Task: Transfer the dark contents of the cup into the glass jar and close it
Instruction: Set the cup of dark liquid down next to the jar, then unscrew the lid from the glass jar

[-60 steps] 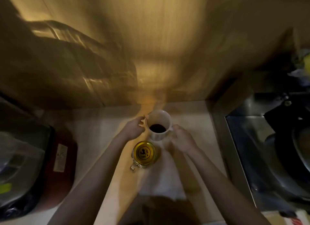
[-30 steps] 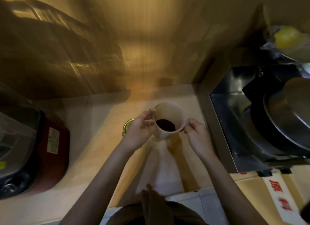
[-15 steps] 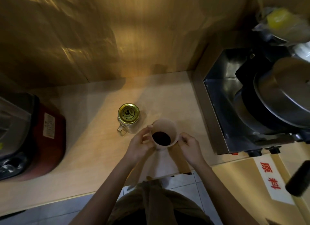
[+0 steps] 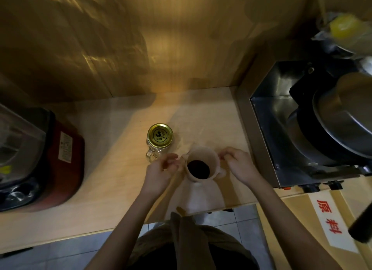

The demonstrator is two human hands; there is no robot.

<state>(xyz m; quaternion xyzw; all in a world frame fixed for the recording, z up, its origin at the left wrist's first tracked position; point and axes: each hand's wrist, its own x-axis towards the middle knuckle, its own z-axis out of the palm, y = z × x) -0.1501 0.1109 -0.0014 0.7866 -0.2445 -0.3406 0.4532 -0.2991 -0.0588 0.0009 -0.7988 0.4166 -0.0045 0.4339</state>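
A pale cup (image 4: 201, 155) with dark contents (image 4: 198, 169) stands on the wooden counter (image 4: 120, 179) near its front edge. Its small handle points right. My left hand (image 4: 161, 170) hovers just left of the cup, fingers loosely curled and apart, holding nothing. My right hand (image 4: 239, 165) is just right of it, fingertips close to the rim, also with nothing in its grip. The glass jar (image 4: 154, 150) has a side handle and stands behind and left of the cup, its gold lid (image 4: 160, 135) on.
A red appliance (image 4: 60, 159) fills the counter's left end. A steel cooker box (image 4: 267, 138) with a large pan (image 4: 342, 118) stands on the right. A label with red characters (image 4: 328, 219) lies lower right. A wooden wall (image 4: 181, 48) backs the counter.
The cup has come down from in front of the jar to the counter near the front edge. Both hands have loosened from its sides. The view has tilted down.
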